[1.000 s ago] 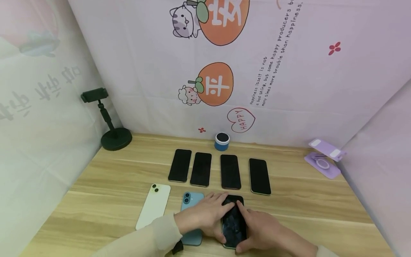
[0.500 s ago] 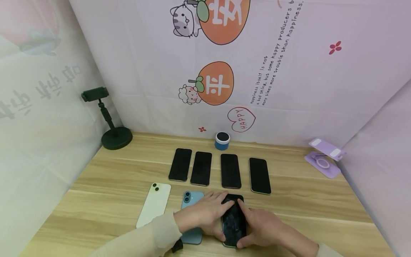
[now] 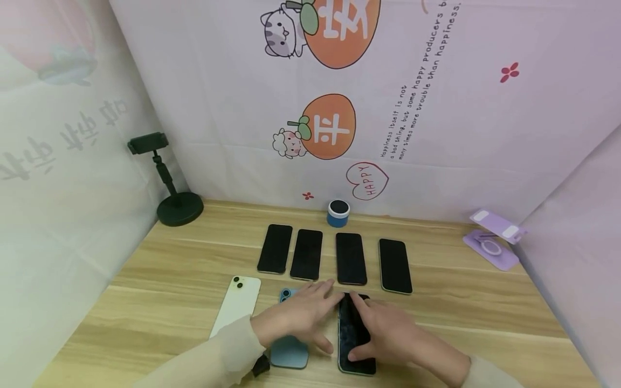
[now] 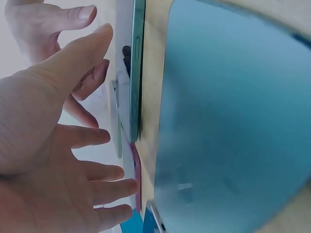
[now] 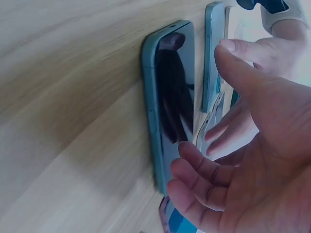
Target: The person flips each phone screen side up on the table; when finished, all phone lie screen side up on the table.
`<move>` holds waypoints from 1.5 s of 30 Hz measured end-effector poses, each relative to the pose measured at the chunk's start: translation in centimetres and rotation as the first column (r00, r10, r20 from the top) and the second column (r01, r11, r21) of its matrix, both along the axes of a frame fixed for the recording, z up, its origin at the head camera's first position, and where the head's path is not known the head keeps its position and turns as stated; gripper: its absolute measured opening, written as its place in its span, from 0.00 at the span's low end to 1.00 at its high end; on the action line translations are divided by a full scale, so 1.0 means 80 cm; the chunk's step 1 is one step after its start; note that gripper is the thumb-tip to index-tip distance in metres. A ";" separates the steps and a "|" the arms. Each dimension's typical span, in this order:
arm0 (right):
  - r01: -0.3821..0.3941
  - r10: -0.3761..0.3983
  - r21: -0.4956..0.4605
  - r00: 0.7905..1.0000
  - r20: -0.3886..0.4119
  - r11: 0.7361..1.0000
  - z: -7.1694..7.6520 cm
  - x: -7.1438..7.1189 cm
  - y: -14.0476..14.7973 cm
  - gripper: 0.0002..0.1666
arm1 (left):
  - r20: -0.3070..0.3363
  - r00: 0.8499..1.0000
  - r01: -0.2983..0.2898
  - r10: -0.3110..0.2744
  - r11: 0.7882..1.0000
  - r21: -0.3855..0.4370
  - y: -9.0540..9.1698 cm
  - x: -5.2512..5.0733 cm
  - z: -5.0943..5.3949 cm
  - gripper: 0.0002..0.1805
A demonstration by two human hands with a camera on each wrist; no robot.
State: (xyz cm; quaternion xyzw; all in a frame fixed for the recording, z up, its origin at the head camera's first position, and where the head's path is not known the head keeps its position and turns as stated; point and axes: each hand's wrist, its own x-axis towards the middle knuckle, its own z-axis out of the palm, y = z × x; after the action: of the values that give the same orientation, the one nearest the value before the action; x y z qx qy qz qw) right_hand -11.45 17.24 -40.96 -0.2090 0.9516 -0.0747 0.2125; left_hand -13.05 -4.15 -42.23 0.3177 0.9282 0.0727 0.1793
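I see a flat phone with a black glass screen and a thin green edge point(image 3: 350, 326) lying face up on the pale wooden counter point(image 3: 461, 307). The person's right hand point(image 3: 390, 334) is over it, fingers loose and apart, gripping nothing. The left hand point(image 3: 303, 313) is spread wide and holds nothing too. I can't tell if any fingertips touch the screen. Under the left hand lies a shiny blue phone point(image 3: 290, 353), back up, with a white phone point(image 3: 240, 299) beside it. Farther back are four black-screened phones point(image 3: 351, 258), a round blue-and-white jar point(image 3: 338, 214), a purple folding stand point(image 3: 490, 252) and a black round-footed stand point(image 3: 179, 209). White cloth walls point(image 3: 436, 199) with cartoon fruit stand around.
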 end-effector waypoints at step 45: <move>-0.394 0.426 0.194 0.890 -0.165 0.898 -0.036 0.021 -0.127 0.58 | -0.021 0.992 -0.127 0.127 0.992 -0.002 -0.113 0.021 -0.014 0.61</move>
State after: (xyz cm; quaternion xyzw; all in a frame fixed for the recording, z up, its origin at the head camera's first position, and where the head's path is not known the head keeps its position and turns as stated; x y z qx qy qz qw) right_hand -9.73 7.10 -43.82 -0.3949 0.9053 0.0682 0.1408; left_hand -11.39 -13.20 -43.32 0.2584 0.9485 0.0791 0.1654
